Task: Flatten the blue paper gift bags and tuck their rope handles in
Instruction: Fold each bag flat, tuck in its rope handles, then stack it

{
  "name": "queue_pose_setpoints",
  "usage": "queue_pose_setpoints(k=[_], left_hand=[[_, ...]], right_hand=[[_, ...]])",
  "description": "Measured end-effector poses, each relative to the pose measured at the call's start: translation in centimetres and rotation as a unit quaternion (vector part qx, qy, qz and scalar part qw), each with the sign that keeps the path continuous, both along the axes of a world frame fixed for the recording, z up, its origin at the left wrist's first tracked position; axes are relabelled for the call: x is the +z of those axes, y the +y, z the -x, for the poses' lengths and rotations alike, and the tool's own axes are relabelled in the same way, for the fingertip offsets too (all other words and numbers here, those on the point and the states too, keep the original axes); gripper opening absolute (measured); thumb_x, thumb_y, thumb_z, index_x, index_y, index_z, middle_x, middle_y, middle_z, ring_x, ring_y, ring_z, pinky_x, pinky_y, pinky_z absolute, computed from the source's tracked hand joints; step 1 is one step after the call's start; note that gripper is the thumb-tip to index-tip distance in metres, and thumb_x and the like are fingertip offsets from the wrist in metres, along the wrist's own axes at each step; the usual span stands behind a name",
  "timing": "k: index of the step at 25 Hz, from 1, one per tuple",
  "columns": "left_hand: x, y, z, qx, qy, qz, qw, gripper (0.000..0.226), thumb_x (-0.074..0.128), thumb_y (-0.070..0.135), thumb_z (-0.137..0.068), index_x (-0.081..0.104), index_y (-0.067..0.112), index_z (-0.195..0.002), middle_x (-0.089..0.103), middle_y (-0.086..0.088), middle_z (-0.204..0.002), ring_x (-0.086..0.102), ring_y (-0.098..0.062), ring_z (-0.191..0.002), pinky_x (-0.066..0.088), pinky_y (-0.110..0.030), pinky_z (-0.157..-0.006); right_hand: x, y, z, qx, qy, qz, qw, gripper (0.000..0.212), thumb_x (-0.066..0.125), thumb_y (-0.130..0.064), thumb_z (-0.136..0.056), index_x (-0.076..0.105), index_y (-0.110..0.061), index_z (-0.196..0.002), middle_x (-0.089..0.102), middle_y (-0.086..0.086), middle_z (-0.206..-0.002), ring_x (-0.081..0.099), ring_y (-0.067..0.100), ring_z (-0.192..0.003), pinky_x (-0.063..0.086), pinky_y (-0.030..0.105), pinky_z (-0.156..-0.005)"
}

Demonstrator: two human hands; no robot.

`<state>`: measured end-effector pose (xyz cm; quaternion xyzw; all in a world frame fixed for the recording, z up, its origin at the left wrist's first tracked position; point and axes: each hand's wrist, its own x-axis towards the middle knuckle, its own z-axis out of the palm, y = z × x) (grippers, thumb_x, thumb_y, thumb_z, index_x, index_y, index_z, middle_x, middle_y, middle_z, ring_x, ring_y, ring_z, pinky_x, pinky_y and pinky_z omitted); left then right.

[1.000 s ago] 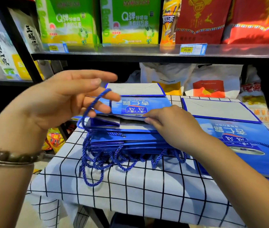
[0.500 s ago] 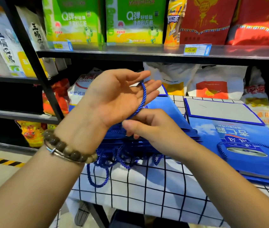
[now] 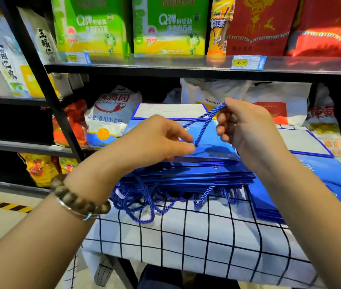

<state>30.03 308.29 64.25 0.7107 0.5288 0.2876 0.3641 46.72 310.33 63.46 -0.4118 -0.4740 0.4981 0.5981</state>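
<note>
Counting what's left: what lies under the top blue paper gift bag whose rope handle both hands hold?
A stack of flattened blue paper gift bags, their blue rope handles dangling loose over the checked white tablecloth. Their number is unclear; the cloth hides the table.

From my screen I see a table draped in a white cloth (image 3: 186, 251) with a dark grid. A stack (image 3: 186, 177) of flat blue bags lies mid-table, its rope handles (image 3: 144, 205) spilling over the cloth toward me. A second pile (image 3: 330, 180) lies just beside it, right.
</note>
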Motion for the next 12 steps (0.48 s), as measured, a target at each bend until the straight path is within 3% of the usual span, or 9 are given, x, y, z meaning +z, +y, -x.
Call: queue_pose_setpoints(k=[3,5,8,12], left_hand=[[0.0,1.2,-1.5,-0.002,0.046,-0.036,0.998,0.014,0.069,0.023,-0.080,0.069,0.017,-0.092,0.057,0.002,-0.058,0.047,-0.005,-0.046,0.040,-0.015,-0.050],[0.1,1.7,-2.4,-0.024,0.066,-0.043,0.997,0.007,0.067,0.019,-0.082,0.070,0.015,-0.076,0.058,0.004,-0.055,0.048,-0.004,-0.045,0.040,-0.013,-0.048],[0.0,2.3,-3.1,-0.035,0.045,-0.023,0.998,0.019,0.062,0.020,-0.085,0.065,0.018,-0.067,0.061,0.004,-0.061,0.046,0.000,-0.043,0.040,-0.009,-0.048],[-0.6,2.6,-3.8,-0.041,0.051,-0.008,0.998,0.024,0.064,0.019,-0.084,0.064,0.006,-0.064,0.056,-0.005,-0.059,0.045,-0.010,-0.051,0.039,-0.017,-0.053]], right_hand=[[0.2,0.2,-0.5,0.010,-0.009,0.009,1.000,0.031,0.045,-0.018,-0.092,0.051,-0.012,-0.063,0.053,-0.004,-0.047,0.047,0.010,-0.040,0.030,0.021,-0.041],[0.1,0.4,-0.7,0.013,-0.024,0.009,1.000,0.031,0.046,-0.019,-0.093,0.051,-0.013,-0.064,0.053,-0.005,-0.048,0.048,0.009,-0.040,0.032,0.019,-0.041],[-0.4,0.5,-1.0,0.015,-0.031,0.014,0.999,0.030,0.047,-0.020,-0.094,0.052,-0.013,-0.065,0.054,-0.006,-0.048,0.049,0.008,-0.041,0.035,0.018,-0.040],[-0.9,0.9,-1.5,0.026,-0.051,0.026,0.998,0.027,0.048,-0.021,-0.094,0.056,-0.013,-0.068,0.058,-0.005,-0.052,0.051,0.009,-0.043,0.039,0.017,-0.041]])
